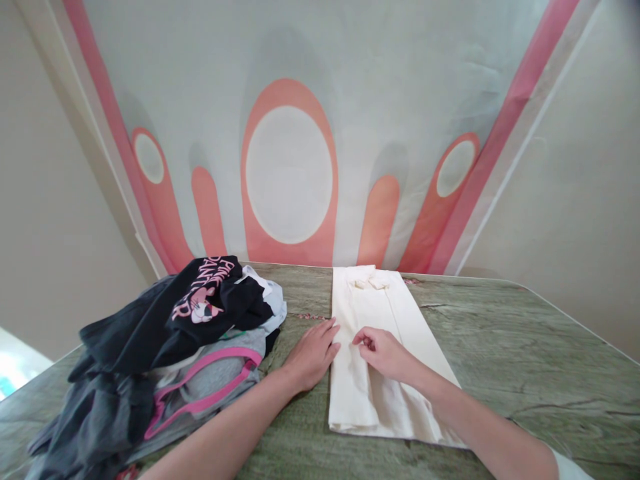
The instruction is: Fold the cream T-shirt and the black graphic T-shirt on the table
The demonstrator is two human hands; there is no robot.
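Observation:
A cream garment [395,313] lies folded lengthwise on the green marbled table [525,360], its far end at the table's back edge. My left hand [313,353] rests flat with fingers stretched out on the garment's left edge. My right hand [383,352] sits on the cloth's middle, fingers curled and pinched on a bit of the fabric.
A heap of dark, grey and pink-trimmed clothes [165,353] fills the table's left side, topped by a black shirt with a pink print [205,297]. A white sheet with pink ovals [290,173] hangs behind the table.

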